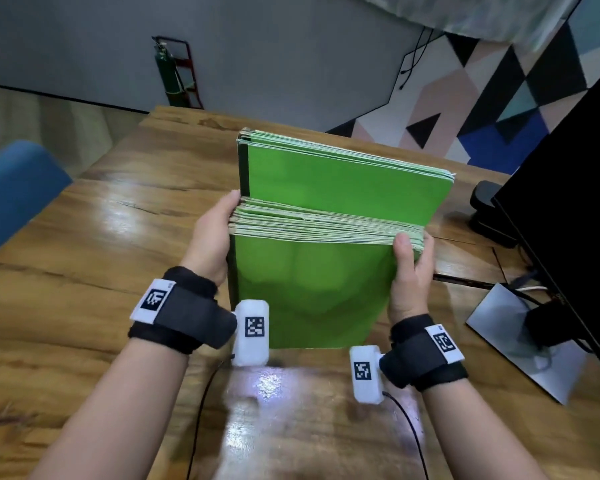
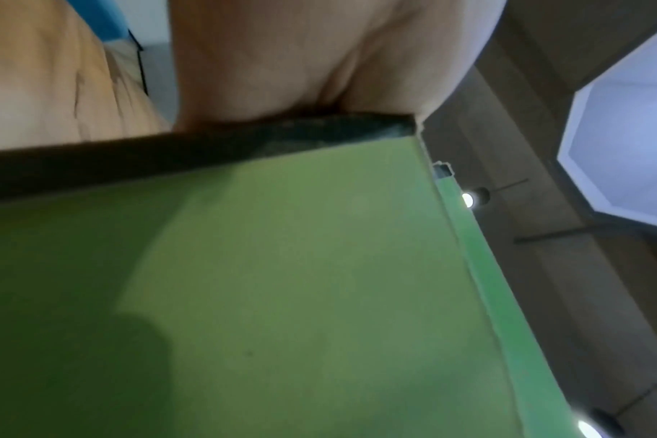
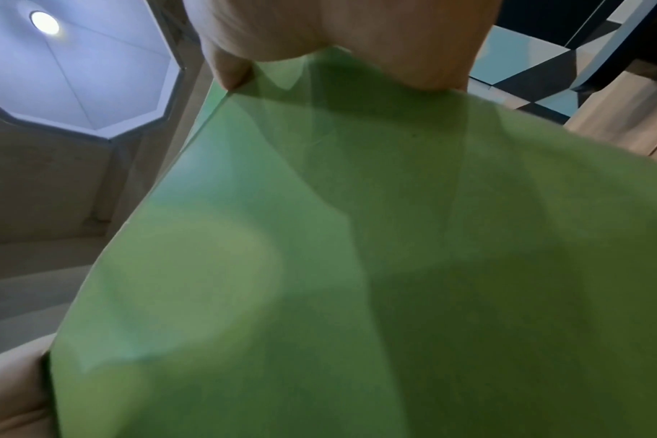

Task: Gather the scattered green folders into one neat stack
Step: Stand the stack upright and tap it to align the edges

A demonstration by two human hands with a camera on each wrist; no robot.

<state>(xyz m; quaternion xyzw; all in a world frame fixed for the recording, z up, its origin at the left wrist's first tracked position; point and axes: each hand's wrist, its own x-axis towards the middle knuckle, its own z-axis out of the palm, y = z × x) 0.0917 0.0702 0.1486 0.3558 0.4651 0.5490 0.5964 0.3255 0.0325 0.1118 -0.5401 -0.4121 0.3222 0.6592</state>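
I hold a thick bundle of green folders [image 1: 309, 289] upright on its lower edge over the wooden table [image 1: 101, 220]. My left hand [image 1: 212, 237] grips its left, dark-spined side, and my right hand [image 1: 409, 268] grips its right side with the thumb on the front cover. Behind it stands a second bundle of green folders [image 1: 343, 181], taller and leaning against the first. The left wrist view shows the green cover [image 2: 282, 281] and dark spine under my left hand [image 2: 319, 59]. In the right wrist view the cover [image 3: 357, 266] fills the frame below my right hand [image 3: 338, 29].
A black monitor [image 1: 575, 202] on a grey base [image 1: 520, 344] stands at the right, with cables running beside it. A blue chair [image 1: 14, 192] sits at the left table edge. A dark object [image 1: 489, 209] lies behind the folders at the right.
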